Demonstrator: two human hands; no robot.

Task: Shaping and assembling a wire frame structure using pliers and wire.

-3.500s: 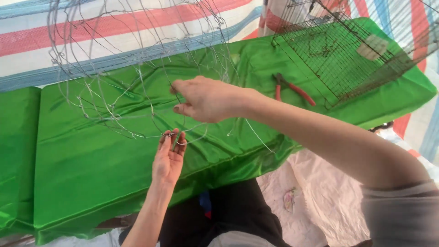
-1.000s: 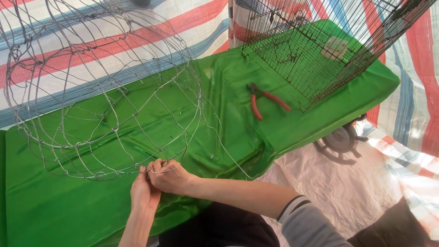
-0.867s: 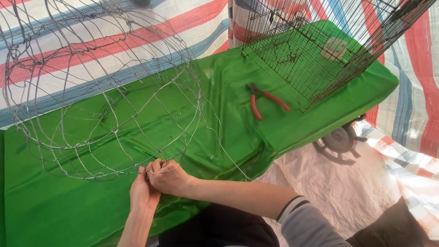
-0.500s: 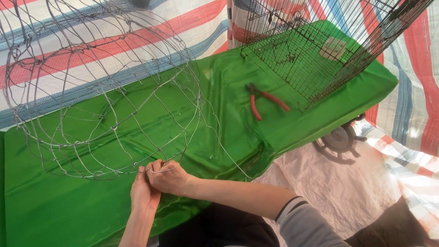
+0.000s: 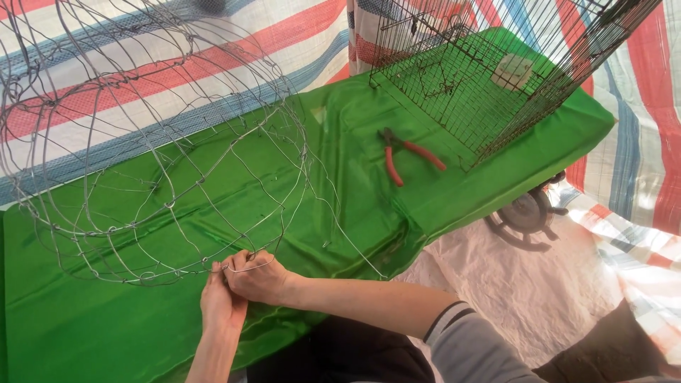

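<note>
spreading across the left half, at about ten o'clock from the hands: a round domed frame of thin silvery wire (image 5: 152, 142), lying on a bright green satin cloth (image 5: 85, 326) covering a low table, its near rim arcing down to the hands at about six o'clock of the frame. backing it, at twelve o'clock: a red, white and blue striped plastic tarp (image 5: 234, 53).

meeting low on the frame's near rim: bare left hand (image 5: 221, 306), rising from six o'clock, fingers curled in tight and pinching the rim wire at its lower edge. just beside it and touching, at about two o'clock: right hand (image 5: 259, 276), forearm in a grey sleeve running off toward five o'clock, fingers bent close around a loose strand of the same silvery wire (image 5: 248, 268), looping over the knuckles; exactly how far the fingertips are closed around it, cannot tell.

further right, lying flat on the cloth at about one o'clock from the hands, well apart from them: red-handled pliers (image 5: 408, 154), handles slightly spread. beyond those, at one to two o'clock: a dark rectangular wire-mesh cage (image 5: 489, 78), tilting, resting on the cloth's far right corner. below the table edge, at three o'clock: a small dark spoked wheel (image 5: 526, 213) on pale pink sheeting (image 5: 525, 298).
</note>
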